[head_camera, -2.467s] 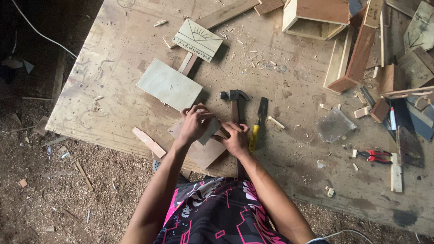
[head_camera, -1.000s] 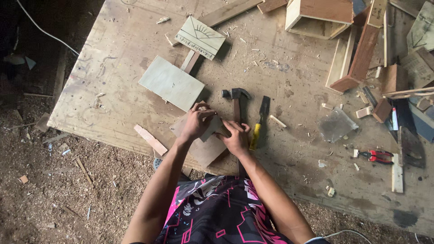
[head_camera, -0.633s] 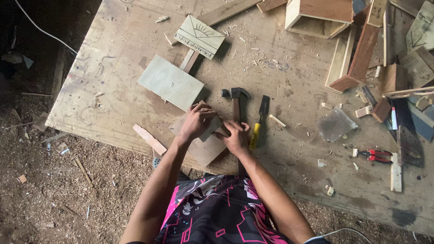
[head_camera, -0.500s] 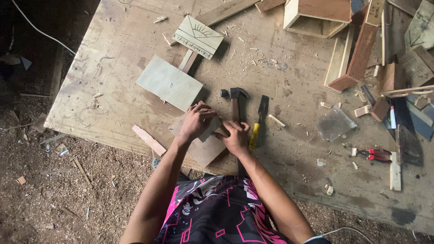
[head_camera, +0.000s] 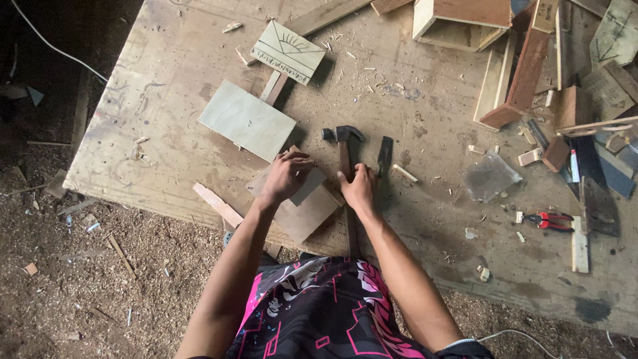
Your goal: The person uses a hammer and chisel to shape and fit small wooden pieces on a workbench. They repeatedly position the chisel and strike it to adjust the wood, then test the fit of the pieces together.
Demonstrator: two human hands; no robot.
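Head camera, looking straight down: a person in a black top with pink markings leans over a large, scuffed plywood desk (head_camera: 166, 80) strewn with pale wood chips. Sawdust and splinters cover the floor at the left.

Left hand (head_camera: 287, 177) rests with fingers spread and pressing down on a small flat wooden panel (head_camera: 306, 206), brownish and square-cornered, which lies at the near edge of the desk just in front of the person. A smaller grey piece sits on top of that panel, under the fingertips. The left grip is flat and apart, not closed around anything.

Right hand (head_camera: 359, 189) lies on the wooden handle of a claw hammer (head_camera: 343, 141), fingers curled over it; the grip looks closed on the handle. The dark metal head points away from the person. Just to the right lies a slim dark tool (head_camera: 384, 156), partly hidden by the hand.

Beyond the left hand lies a smooth grey-green rectangular board (head_camera: 247, 120), and farther off a pale board with a drawn sunburst (head_camera: 288, 51). An open wooden box (head_camera: 458, 20) stands at the top. Red-handled pliers (head_camera: 546, 221) lie well to the right.

Compared with the earlier frames, the right hand has shifted from beside the panel onto the hammer handle; the left hand keeps its place.
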